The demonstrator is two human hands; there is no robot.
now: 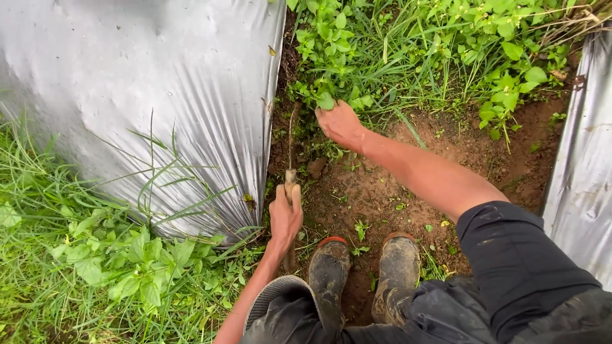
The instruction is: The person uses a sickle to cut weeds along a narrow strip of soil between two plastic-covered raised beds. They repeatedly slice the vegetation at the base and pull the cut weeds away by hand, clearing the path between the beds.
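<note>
My left hand (pixel 285 218) is closed around the wooden handle of a thin-bladed hand tool (pixel 291 143), whose blade points away from me along the edge of the plastic sheet. My right hand (pixel 341 124) reaches forward and grips a clump of green weeds (pixel 331 76) at the edge of the bare soil (pixel 382 191). Both hands are muddy. My muddy rubber boots (pixel 363 274) stand on the soil below the hands.
A silver plastic mulch sheet (pixel 140 95) covers the bed at left; another sheet (pixel 583 172) runs along the right edge. Dense weeds and grass (pixel 115 267) grow at the lower left and across the top of the furrow.
</note>
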